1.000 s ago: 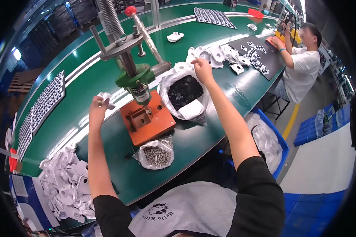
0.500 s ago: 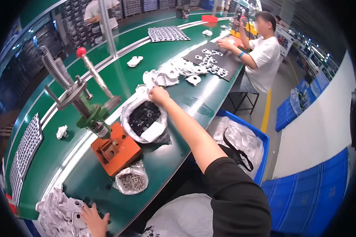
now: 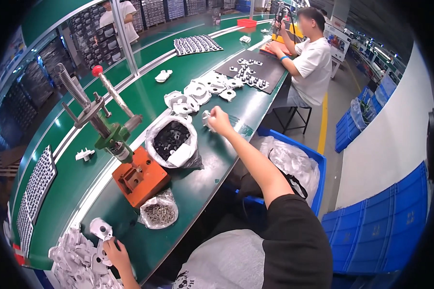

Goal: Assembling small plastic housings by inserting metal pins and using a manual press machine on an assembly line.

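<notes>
Relative to the press (image 3: 112,139), everything can be placed on the green table (image 3: 214,168) that carries it. A heap of white plastic parts (image 3: 77,260) is piled to the near left of the press. A bag of black pieces (image 3: 193,139) is set just to its right, and a row of white parts (image 3: 197,91) is spread beyond that bag. A smaller bag of metal pins (image 3: 166,196) is placed against the near side of the press's orange base.

The left hand (image 3: 115,253) is held over the heap at the near left of the press, its fingers partly spread at the near edge of a holed white part (image 3: 101,229); whether that part is pinched or merely touched cannot be told. The right hand (image 3: 219,121) is closed narrowly, well to the right of the press past the black pieces, and a small white piece (image 3: 207,120) is held at its fingertips.

Both white things are judged light and stiff, rather smooth, and possibly liable to crack at thin rims. They are best taken by the thicker outer edge between thumb and finger, with the holes left uncovered.
</notes>
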`<control>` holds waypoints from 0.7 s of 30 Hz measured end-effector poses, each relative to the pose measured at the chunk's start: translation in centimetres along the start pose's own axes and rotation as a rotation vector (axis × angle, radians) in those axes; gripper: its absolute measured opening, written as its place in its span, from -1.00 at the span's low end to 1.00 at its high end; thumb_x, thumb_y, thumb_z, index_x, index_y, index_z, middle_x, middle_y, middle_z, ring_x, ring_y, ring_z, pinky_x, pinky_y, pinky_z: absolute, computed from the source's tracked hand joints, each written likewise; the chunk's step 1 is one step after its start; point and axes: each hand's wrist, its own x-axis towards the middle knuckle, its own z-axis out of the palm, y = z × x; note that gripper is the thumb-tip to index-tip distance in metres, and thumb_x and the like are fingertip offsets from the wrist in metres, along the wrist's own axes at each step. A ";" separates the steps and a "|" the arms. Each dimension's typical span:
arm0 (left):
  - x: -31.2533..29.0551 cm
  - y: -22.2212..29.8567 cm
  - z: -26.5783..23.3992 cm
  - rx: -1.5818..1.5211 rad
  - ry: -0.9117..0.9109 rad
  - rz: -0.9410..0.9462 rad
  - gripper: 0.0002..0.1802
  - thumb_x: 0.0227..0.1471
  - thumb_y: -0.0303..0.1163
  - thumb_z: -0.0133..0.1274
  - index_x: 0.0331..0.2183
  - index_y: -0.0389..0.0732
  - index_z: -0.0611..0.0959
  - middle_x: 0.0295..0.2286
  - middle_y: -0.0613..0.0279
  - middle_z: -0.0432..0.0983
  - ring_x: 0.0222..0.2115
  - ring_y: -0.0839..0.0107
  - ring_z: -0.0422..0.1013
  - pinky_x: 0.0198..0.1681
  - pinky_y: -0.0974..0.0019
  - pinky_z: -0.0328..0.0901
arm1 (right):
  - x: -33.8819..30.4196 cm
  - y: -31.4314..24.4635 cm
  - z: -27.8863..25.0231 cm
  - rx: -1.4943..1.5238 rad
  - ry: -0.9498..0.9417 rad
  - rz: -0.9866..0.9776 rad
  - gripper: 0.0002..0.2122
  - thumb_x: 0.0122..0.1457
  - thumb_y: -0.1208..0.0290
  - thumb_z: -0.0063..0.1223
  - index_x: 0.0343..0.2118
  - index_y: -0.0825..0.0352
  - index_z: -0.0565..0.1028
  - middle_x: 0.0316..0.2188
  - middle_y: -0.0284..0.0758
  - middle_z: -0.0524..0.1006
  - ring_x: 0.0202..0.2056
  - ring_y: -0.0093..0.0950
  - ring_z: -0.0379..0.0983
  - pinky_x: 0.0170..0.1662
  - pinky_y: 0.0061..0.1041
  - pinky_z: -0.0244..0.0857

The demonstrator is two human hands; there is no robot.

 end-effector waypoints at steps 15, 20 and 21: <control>5.2 1.8 0.1 0.167 -0.341 -0.182 -0.45 -0.02 0.00 -0.04 -0.11 -0.21 0.45 -0.22 -0.06 0.44 -0.14 0.01 0.34 0.05 -0.05 0.07 | -9.0 -2.2 -2.2 0.016 0.022 0.234 -0.21 -0.14 -0.04 0.22 0.10 0.32 0.17 -0.03 0.00 0.22 -0.05 -0.11 0.28 0.02 -0.31 0.18; 5.9 4.0 1.5 -0.089 -0.314 -0.125 -0.67 0.01 -0.19 -0.02 -0.35 -0.30 0.50 -0.40 -0.02 0.45 -0.32 0.01 0.35 -0.22 0.03 0.20 | -9.2 -3.3 -1.4 -0.522 -0.170 0.127 -0.18 -0.24 0.03 0.29 0.13 0.20 0.19 0.06 0.04 0.17 -0.01 -0.03 0.26 -0.01 -0.23 0.25; 5.6 5.0 0.9 -0.099 -0.326 -0.171 -0.64 -0.01 -0.18 0.02 -0.29 -0.29 0.49 -0.32 -0.03 0.43 -0.27 0.00 0.33 -0.18 0.03 0.20 | -9.1 -3.6 -1.3 -0.583 -0.219 0.140 -0.20 -0.25 0.06 0.29 0.12 0.15 0.21 0.07 0.02 0.17 -0.01 -0.04 0.26 -0.02 -0.24 0.25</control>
